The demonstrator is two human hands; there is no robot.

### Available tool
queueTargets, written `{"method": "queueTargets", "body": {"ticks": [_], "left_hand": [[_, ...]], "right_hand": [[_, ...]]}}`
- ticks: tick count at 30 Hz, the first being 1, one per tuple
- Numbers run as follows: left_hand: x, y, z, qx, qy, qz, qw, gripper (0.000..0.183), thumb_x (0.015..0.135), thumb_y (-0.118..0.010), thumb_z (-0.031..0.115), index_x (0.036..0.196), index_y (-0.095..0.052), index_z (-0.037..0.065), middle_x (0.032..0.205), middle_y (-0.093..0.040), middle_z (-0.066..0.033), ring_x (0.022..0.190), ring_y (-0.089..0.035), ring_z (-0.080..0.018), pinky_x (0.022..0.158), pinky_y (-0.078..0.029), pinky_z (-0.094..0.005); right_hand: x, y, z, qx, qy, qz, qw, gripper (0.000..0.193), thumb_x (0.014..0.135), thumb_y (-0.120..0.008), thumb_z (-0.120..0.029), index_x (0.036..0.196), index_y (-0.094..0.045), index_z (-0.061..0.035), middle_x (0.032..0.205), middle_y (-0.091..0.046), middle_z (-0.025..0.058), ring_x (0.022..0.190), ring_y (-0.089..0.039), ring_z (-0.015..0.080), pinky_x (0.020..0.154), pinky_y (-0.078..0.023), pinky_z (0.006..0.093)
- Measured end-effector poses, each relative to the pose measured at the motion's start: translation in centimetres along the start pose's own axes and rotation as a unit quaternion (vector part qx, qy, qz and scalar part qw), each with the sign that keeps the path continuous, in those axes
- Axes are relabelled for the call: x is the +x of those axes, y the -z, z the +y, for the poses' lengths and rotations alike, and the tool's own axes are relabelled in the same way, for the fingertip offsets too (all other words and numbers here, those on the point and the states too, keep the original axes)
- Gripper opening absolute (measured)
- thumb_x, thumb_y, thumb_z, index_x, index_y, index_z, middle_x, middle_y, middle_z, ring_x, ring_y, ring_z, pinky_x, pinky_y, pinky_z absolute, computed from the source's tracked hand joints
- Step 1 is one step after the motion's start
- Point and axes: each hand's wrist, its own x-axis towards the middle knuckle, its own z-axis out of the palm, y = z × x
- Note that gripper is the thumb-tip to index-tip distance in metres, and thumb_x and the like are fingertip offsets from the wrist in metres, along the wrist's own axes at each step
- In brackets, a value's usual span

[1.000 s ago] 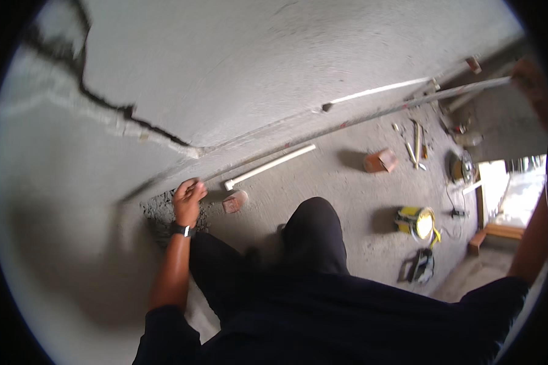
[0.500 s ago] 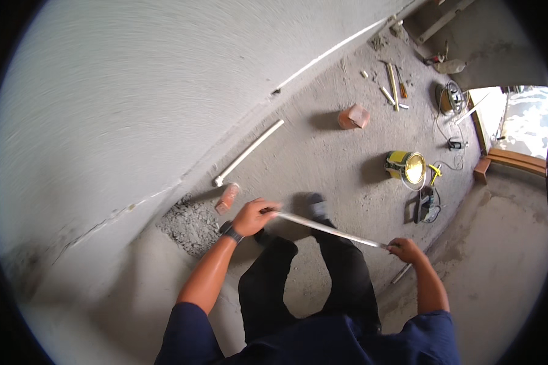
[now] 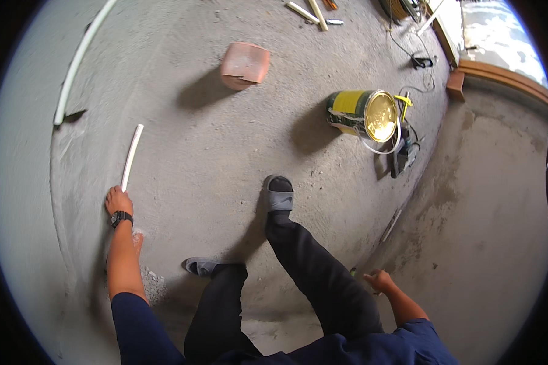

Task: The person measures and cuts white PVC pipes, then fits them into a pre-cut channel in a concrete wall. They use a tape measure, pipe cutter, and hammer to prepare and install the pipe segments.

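Observation:
My left hand (image 3: 117,201), with a black watch on the wrist, grips the near end of a short white pipe (image 3: 131,153). The pipe lies on the concrete floor where it meets the grey wall and points away from me. My right hand (image 3: 379,281) hangs low at my right side, away from the pipe, with its fingers curled. Whether it holds anything is too small to tell. My feet in grey slippers (image 3: 279,194) stand between the two hands.
A red brick (image 3: 245,62) lies ahead. A yellow tin can (image 3: 364,114) lies on its side beside a power tool (image 3: 405,152) and cables. A long white pipe (image 3: 82,58) runs along the wall. Pipe offcuts (image 3: 307,11) and a wooden door threshold (image 3: 499,73) lie far right.
Half a second ago both hands held a long thin white pipe in front of me. Now only my left hand holds a pipe, down at the wall's foot, and my right hand has dropped away.

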Motion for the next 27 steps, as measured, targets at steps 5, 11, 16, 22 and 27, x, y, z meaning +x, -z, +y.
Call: {"method": "queueTargets", "body": {"ticks": [5,11,16,22,27], "left_hand": [[-3.9,7.0,3.4,-0.13,-0.071,0.022,0.989,0.02,0.098,-0.056,0.014,0.112,-0.064,0.002,0.107,-0.065,-0.019,0.103,-0.062,-0.0392,0.091,-0.049,-0.0503],[-18.0,33.0,13.7,-0.204,-0.373,0.009,0.905,0.034,0.096,-0.061,0.014,0.127,-0.059,0.001,0.112,-0.062,-0.0246,0.105,-0.059,-0.0432,0.092,-0.049,-0.0501],[-23.2,55.7,21.6,-0.302,-0.344,-0.08,0.885,0.033,0.099,-0.059,0.019,0.128,-0.061,0.003,0.107,-0.064,-0.0242,0.098,-0.06,-0.0462,0.087,-0.05,-0.0506],[-20.9,72.6,28.2,-0.23,-0.387,-0.11,0.886,0.031,0.097,-0.062,0.024,0.122,-0.069,0.006,0.108,-0.07,-0.0253,0.103,-0.064,-0.0461,0.09,-0.052,-0.0479],[-20.3,82.0,31.4,-0.192,-0.406,-0.09,0.889,0.031,0.094,-0.069,0.03,0.11,-0.075,0.005,0.099,-0.073,-0.0237,0.093,-0.07,-0.041,0.083,-0.055,-0.046]], "right_hand": [[1.0,-2.1,5.1,0.081,0.076,-0.036,0.993,0.061,0.092,-0.074,-0.049,0.12,-0.067,0.0042,0.094,-0.072,0.0222,0.093,-0.074,0.031,0.057,-0.059,0.0396],[-7.2,2.7,4.7,0.189,0.174,-0.062,0.965,0.062,0.09,-0.073,-0.053,0.122,-0.068,0.0002,0.099,-0.074,0.0207,0.092,-0.073,0.0315,0.074,-0.06,0.0403],[-16.0,14.1,1.4,0.282,0.255,-0.062,0.923,0.063,0.088,-0.073,-0.056,0.119,-0.07,-0.0012,0.095,-0.074,0.0198,0.077,-0.074,0.029,0.073,-0.059,0.0402],[-22.5,29.1,0.0,0.416,0.363,0.042,0.832,0.061,0.09,-0.072,-0.053,0.118,-0.069,0.0007,0.089,-0.073,0.0174,0.065,-0.069,0.0231,0.054,-0.056,0.0365],[-27.3,40.5,0.8,0.431,0.404,0.07,0.804,0.073,0.088,-0.069,-0.061,0.126,-0.065,0.0012,0.104,-0.072,0.0281,0.097,-0.072,0.0399,0.087,-0.055,0.0454]]}}
